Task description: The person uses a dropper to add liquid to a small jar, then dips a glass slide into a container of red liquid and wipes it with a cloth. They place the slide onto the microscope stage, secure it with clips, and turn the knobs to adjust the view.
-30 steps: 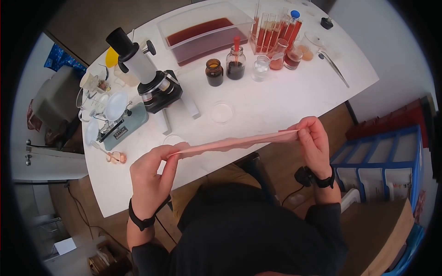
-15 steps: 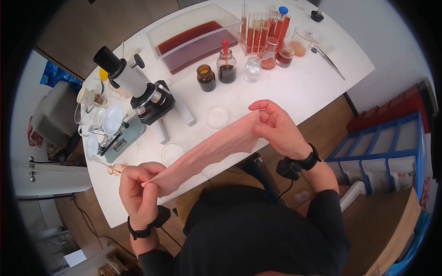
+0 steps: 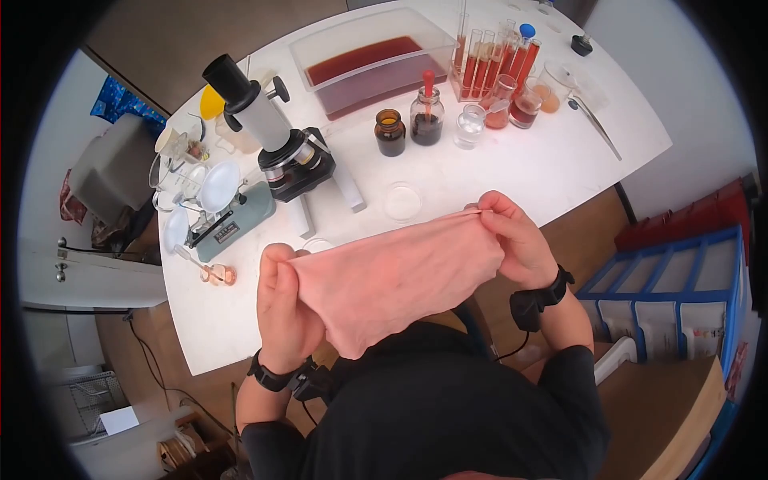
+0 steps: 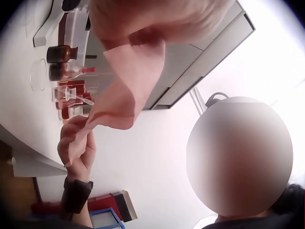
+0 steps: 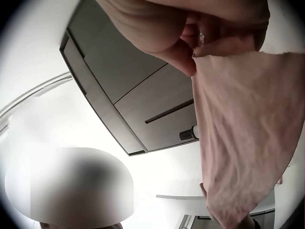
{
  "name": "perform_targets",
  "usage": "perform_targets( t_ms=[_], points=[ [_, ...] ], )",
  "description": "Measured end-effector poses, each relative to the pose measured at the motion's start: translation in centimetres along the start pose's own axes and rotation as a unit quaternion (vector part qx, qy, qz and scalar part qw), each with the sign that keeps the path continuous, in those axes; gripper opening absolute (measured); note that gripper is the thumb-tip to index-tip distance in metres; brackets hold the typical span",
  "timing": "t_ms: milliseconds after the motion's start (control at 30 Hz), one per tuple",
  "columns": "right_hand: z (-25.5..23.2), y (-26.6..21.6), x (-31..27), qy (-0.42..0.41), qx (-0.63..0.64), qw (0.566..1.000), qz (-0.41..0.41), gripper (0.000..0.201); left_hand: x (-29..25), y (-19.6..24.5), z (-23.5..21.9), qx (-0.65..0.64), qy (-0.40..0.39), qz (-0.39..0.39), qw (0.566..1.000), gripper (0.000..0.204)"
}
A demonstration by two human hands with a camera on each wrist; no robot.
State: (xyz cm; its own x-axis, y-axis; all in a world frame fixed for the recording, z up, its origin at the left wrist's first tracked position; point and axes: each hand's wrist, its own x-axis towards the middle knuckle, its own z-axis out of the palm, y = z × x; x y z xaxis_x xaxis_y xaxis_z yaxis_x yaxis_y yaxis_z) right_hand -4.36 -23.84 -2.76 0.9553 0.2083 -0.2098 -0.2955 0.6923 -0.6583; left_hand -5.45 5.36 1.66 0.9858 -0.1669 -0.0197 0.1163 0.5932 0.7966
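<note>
A thin, wrinkled pink cloth (image 3: 400,280) is stretched between both hands above the table's near edge, its lower edge hanging down in front of the dark shirt. My left hand (image 3: 284,308) pinches its left upper corner; the thumb faces the camera. At the right upper corner, my right hand (image 3: 522,244) grips it between thumb and fingers. In the right wrist view, the cloth (image 5: 248,119) hangs from the fingers and shows a slightly ragged edge. Just beyond the cloth lies a clear petri dish (image 3: 402,202); a second dish (image 3: 316,243) is partly hidden behind it.
A microscope (image 3: 268,124) and a balance scale (image 3: 240,220) stand on the left. Farther back are a clear tub (image 3: 368,84) of dark red liquid, a brown bottle (image 3: 390,134), a dropper bottle (image 3: 427,120) and red-filled test tubes (image 3: 480,68). Tweezers (image 3: 598,130) lie at the right.
Seen nearly edge-on, then slanted, the cloth now turns its broad face to the head camera. The left hand has risen and the right hand has moved right and slightly lower; both keep their hold.
</note>
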Motion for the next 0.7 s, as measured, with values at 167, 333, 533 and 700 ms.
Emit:
perform_targets(
  t_ms=[167, 333, 533, 700],
  points=[
    [1.5, -0.4, -0.4, -0.007, 0.061, 0.998, 0.024, 0.01, 0.6, -0.4, -0.5, -0.042, 0.006, -0.054, 0.998, 0.013],
    [4.1, 0.8, -1.0, -0.034, -0.002, 0.999, 0.031, 0.015, 1.0, -1.7, -0.6, 0.089, -0.072, -0.064, 0.991, 0.011],
    [8.2, 4.1, -1.0, -0.14, -0.133, 0.981, 0.031, 0.022, 0.9, -3.4, 0.3, 0.278, -0.168, -0.009, 0.946, 0.014],
    [8.0, 4.1, -1.5, -0.196, -0.077, 0.976, 0.048, 0.036, 1.0, -3.4, -0.2, 0.354, -0.149, 0.061, 0.921, 0.031]
  ],
)
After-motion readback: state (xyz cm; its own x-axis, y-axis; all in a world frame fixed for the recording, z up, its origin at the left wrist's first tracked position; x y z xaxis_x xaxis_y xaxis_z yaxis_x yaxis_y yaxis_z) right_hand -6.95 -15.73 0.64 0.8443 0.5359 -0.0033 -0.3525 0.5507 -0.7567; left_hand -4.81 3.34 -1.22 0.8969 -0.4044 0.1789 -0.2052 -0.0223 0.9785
